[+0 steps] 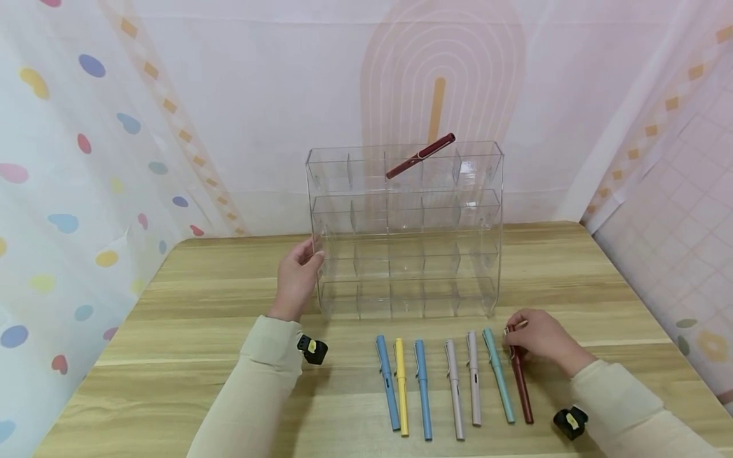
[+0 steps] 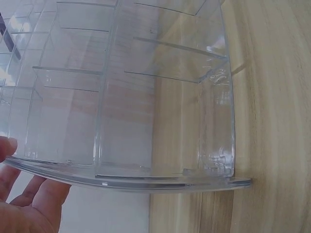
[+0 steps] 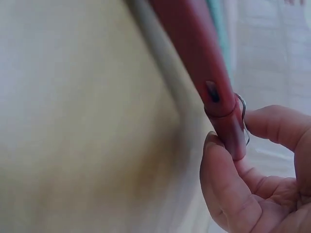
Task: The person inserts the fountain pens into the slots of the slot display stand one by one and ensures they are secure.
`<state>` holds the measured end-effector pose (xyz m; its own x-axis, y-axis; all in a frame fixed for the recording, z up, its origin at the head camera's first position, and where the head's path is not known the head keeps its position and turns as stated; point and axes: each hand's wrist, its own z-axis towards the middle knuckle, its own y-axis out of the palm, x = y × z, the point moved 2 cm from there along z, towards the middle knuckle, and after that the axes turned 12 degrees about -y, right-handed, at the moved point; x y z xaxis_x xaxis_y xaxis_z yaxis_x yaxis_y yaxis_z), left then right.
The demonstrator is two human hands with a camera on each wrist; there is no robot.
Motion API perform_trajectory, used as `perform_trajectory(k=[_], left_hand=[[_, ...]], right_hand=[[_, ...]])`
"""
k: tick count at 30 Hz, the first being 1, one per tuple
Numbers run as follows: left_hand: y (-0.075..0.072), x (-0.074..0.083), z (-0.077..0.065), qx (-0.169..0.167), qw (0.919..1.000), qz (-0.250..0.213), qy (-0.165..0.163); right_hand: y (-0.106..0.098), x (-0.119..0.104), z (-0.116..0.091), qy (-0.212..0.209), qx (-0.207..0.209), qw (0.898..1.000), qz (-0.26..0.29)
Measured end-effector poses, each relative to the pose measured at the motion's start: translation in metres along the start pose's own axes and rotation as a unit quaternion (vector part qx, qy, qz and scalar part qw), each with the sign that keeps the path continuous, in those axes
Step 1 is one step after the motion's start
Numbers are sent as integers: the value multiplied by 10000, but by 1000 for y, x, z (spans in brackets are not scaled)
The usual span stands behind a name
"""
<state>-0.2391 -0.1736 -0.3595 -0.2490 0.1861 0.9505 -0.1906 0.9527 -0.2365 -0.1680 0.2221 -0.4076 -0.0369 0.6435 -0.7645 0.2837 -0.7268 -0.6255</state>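
Observation:
My left hand [image 1: 298, 277] grips the left side panel of a clear acrylic pen rack [image 1: 369, 286], thumb in front and fingers behind. In the left wrist view the thick edge of that side panel [image 2: 104, 182] runs between thumb and fingers. At the right end of a row of pens, my right hand [image 1: 541, 334] pinches a dark red pen [image 1: 519, 381] by its cap. The right wrist view shows thumb and fingertips around the cap end of this red pen [image 3: 199, 53], beside its wire clip. Another dark red pen [image 1: 420, 156] leans slantwise in the rack's top tier.
In front of the rack lie a blue pen [image 1: 387, 381], a yellow pen [image 1: 402, 388], a second blue pen [image 1: 424, 388], two pale purple pens [image 1: 455, 388] and a teal pen [image 1: 499, 375]. They rest on a wooden table [image 1: 189, 331], with a patterned curtain [image 1: 275, 95] behind it.

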Motion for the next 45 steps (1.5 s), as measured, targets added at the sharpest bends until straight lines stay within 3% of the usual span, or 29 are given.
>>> perform_trajectory(k=[14,22,25,33,40,45], left_hand=[[-3,2,-3,15,10000,-69,-66],[-3,3,-4,69,9999,-59,-78],[-2,4,-5,108,9999,-46,-102],[1,3,-4,151,9997,-118,-134],[1,3,-5,129,9995,-124,-267],[1,3,-5,109,9992,-231,-324]], right_hand=[[-48,-13,-2,-104,544,9906,1252],[-71,-32,4,-506,1186,9738,1875],[-79,-41,7,-694,1423,9568,2438],[-96,-72,11,-1254,2020,8917,3852],[-110,-105,20,-1606,2606,8232,4781],[-116,-127,26,-1715,3121,8091,4675]])
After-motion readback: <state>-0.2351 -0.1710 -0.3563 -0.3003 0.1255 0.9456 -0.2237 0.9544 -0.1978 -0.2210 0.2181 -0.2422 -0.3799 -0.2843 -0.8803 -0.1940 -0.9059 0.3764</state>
